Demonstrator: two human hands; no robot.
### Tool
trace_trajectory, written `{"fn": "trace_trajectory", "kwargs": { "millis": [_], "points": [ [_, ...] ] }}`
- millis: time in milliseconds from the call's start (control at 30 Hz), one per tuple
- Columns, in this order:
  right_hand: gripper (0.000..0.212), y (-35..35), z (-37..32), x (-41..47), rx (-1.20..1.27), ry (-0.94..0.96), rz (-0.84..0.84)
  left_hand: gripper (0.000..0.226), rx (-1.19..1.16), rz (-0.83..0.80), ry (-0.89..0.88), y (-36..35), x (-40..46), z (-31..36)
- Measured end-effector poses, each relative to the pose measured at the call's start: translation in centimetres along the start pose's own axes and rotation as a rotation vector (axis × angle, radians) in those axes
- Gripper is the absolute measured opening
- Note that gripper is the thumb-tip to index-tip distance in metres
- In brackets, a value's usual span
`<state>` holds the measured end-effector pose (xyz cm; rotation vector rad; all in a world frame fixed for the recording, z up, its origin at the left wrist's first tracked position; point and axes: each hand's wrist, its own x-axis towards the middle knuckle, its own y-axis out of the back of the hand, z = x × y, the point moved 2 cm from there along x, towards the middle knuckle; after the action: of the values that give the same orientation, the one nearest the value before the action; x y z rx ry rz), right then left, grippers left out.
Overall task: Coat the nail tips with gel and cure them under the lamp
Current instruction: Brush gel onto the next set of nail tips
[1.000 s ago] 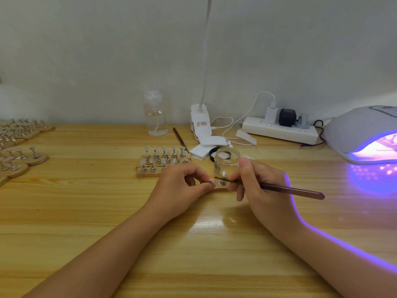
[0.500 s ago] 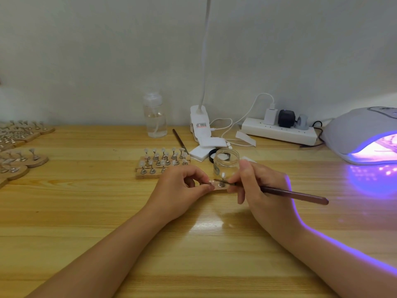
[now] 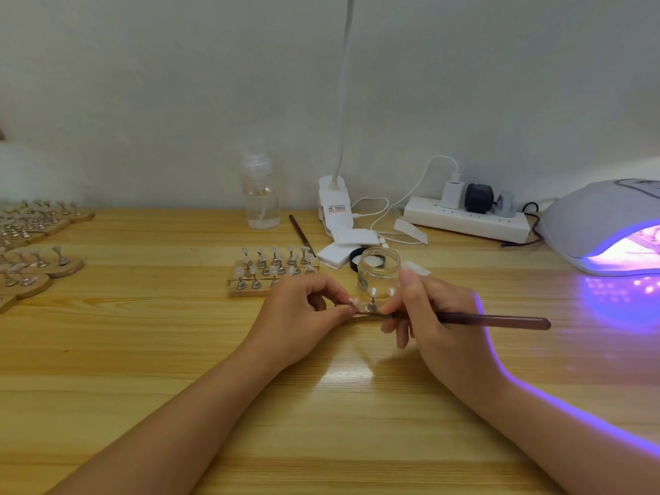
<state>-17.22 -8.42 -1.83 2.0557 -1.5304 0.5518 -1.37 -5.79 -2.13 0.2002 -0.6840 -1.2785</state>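
Observation:
My left hand (image 3: 303, 316) pinches a nail tip on its small metal stand at the left end of a wooden holder strip (image 3: 368, 317) on the table. My right hand (image 3: 428, 316) grips a brown gel brush (image 3: 493, 320); its handle points right and its bristle end reaches the tip at my left fingertips. Another nail tip on a stand (image 3: 373, 298) rises between my hands. An open clear gel jar (image 3: 378, 273) stands just behind them. At the far right the curing lamp (image 3: 607, 223) glows purple.
Two wooden strips of nail tips (image 3: 273, 269) sit left of the jar. More holders (image 3: 32, 251) line the left edge. A spray bottle (image 3: 260, 192), a second brush (image 3: 301, 235), a clip lamp base (image 3: 334, 205), white pads, a jar lid and a power strip (image 3: 464, 217) stand behind.
The brush handle has dropped slightly and swung a little to the right. Both hands stay at the holder strip.

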Motion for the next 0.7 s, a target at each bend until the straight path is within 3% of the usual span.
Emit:
{"fn": "trace_trajectory", "kwargs": {
  "millis": [100,267,433,700],
  "points": [
    [0.036,0.11,0.12,0.25,-0.008,-0.007,0.051,0.019,-0.02,0.02,0.01,0.05,0.05,-0.11],
    [0.038,-0.08,0.06,-0.05,0.006,-0.009,-0.029,0.015,-0.048,0.034,-0.002,0.12,0.17,-0.15],
    [0.032,0.12,0.05,0.36,-0.001,0.054,0.055,0.021,-0.045,0.021,-0.044,0.11,0.3,-0.12],
    [0.041,0.06,0.19,0.11,0.036,-0.022,-0.005,0.011,-0.044,-0.002,-0.072,-0.02,0.26,-0.13]
  ]
}}
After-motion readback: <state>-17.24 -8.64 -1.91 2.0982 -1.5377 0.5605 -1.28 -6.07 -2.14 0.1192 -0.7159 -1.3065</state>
